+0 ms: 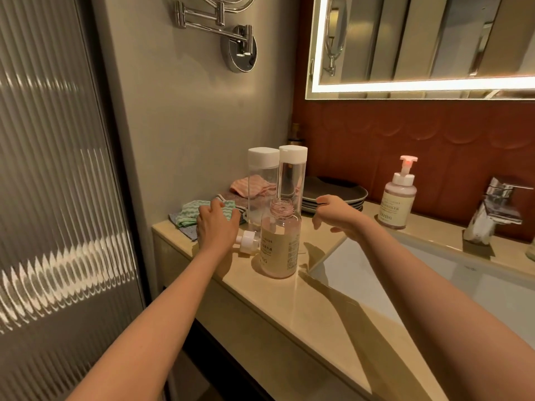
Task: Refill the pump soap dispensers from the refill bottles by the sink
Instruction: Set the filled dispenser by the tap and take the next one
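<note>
Beige counter (289, 308) edge beside sink (434, 273), uncapped dispenser (280, 241) between empty, released hands (215, 224).

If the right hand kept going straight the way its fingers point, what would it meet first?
Probably the taller clear refill bottle. The right hand is open and empty, and its fingers point left and away toward that bottle, above the uncapped dispenser. Depth is uncertain.

At frame centre we see the beige worktop (292, 299) carrying an uncapped dispenser (280, 241), its pump head (246, 241), two refill bottles (262, 186), folded cloths (202, 212), stacked plates (333, 195) and a capped dispenser (399, 195).
</note>
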A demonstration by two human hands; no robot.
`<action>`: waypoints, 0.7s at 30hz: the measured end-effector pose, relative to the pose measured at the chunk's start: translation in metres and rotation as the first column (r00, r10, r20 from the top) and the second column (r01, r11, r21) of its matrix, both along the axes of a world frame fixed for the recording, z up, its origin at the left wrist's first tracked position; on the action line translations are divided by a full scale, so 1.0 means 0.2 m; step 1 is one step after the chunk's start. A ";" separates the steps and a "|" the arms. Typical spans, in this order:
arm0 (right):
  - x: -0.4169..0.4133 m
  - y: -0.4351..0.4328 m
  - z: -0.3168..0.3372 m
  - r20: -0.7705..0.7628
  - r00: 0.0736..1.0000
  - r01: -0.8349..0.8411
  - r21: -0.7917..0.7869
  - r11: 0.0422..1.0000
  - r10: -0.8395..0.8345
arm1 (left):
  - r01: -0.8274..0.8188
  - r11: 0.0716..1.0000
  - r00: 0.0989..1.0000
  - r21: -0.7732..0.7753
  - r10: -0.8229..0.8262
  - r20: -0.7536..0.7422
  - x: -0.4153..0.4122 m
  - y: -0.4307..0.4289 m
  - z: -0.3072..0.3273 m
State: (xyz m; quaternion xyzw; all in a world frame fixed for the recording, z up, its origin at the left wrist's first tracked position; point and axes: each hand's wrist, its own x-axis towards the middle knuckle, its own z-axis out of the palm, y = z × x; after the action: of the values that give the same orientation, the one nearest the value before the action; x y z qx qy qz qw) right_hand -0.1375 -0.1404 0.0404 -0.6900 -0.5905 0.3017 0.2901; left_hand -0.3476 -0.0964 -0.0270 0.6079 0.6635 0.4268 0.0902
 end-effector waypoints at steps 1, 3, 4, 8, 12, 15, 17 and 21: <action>0.00 0.02 0.00 -0.010 1.000 0.014 0.019 1.000 -0.014 | 0.005 0.999 1.000 0.040 -0.005 -0.007 0.00 0.01 0.02; 0.00 0.06 0.00 -0.027 0.998 0.055 0.074 0.996 -0.053 | 0.059 0.990 0.998 0.130 -0.060 0.005 0.02 0.02 0.09; 0.00 0.08 0.00 -0.037 0.997 0.077 0.104 0.992 -0.074 | 0.105 0.979 0.994 0.175 -0.108 0.005 0.04 0.04 0.14; 0.02 0.17 0.03 -0.067 0.989 0.143 0.200 0.969 -0.133 | 0.296 0.904 0.953 0.309 -0.260 -0.153 0.16 0.11 0.40; 0.03 0.27 0.06 -0.087 0.985 0.170 0.258 0.951 -0.152 | 0.367 0.844 0.886 0.392 -0.188 -0.425 0.30 0.21 0.61; 0.02 0.36 0.06 -0.097 0.985 0.167 0.287 0.943 -0.145 | 0.358 0.892 0.811 0.277 -0.150 -0.565 0.42 0.30 0.71; 0.00 0.39 0.05 -0.071 0.989 0.148 0.297 0.943 -0.133 | 0.309 0.944 0.711 0.114 -0.150 -0.687 0.47 0.34 0.73; -0.03 0.52 0.01 -0.011 0.990 0.139 0.327 0.935 -0.143 | 0.165 0.983 0.586 -0.075 -0.158 -0.795 0.55 0.45 0.74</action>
State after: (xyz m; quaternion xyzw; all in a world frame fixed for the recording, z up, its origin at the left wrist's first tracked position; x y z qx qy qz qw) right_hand -0.1431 -0.0372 0.0425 -0.6748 -0.5832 0.1737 0.4175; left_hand -0.2379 -0.0069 0.1212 0.7922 0.5743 0.1031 -0.1790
